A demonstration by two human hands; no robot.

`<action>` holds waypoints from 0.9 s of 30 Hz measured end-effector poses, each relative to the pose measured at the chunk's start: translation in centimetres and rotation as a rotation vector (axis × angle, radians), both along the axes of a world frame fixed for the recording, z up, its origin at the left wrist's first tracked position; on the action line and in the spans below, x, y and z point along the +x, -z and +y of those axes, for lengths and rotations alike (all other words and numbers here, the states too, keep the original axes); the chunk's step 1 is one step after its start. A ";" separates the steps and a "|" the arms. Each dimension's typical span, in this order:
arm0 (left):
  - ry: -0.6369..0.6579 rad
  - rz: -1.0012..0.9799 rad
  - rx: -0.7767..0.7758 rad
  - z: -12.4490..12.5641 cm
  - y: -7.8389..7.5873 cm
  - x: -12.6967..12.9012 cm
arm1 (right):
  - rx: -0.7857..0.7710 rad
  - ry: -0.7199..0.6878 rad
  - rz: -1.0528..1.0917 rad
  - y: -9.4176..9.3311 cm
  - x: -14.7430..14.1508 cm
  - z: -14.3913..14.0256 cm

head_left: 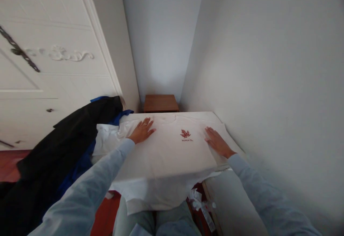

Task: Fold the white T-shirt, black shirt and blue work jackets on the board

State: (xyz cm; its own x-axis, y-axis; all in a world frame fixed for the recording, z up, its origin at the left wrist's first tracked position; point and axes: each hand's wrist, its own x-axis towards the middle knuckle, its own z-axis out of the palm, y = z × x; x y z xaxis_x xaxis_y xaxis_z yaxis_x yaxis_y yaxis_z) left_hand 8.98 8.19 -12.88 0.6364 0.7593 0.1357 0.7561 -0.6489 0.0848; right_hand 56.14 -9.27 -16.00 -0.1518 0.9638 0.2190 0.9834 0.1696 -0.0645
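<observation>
— White walls close in on a narrow corner, with a white-covered table (204, 116) running into it. What lies on that table?

— A white T-shirt (166, 153) lies face up across it, its near hem hanging over the front edge toward the person's lap. A red leaf logo (185, 133) with small red lettering under it sits on the chest.

— And the hands?

— Both rest on the shirt, palms down. The left hand (142, 131) lies flat with fingers spread, up by the left shoulder area of the shirt; a ring shows on one finger. The right hand (217, 142) lies flat too, fingers straight and close together, on the right side of the shirt, near the table's right edge. Neither pinches any cloth. Light blue sleeves cover both arms.

— What sits around that?

— Just left of the shirt, a black garment (67, 139) is heaped over a blue garment (122, 116), touching the table's left side. Behind the table stands a small brown wooden cabinet (160, 103) in the corner. A white panelled door (48, 60) with carved scrollwork fills the left. Below the table's right front, some crumpled white scraps (200, 202) lie on the red floor (12, 162)
</observation>
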 end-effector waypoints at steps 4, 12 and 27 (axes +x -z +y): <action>0.005 0.043 -0.022 -2.7 1.5 -1.9 | -0.065 0.080 -0.017 0.5 3.0 -2.4; -0.051 0.031 -0.080 -2.3 0.8 -2.9 | -0.066 0.190 -0.024 1.2 8.7 -3.3; -0.111 -0.004 0.002 -14.8 0.7 -10.6 | -0.097 -0.296 0.075 -0.5 -12.8 1.7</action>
State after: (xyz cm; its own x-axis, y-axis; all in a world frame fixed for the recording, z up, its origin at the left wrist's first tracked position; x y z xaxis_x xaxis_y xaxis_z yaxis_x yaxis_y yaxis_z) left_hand -1.61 -6.60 -13.59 0.5477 0.8250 0.1396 0.8231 -0.5612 0.0873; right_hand 43.38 -7.57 -15.51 -0.4161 0.8970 0.1495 0.8840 0.4375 -0.1647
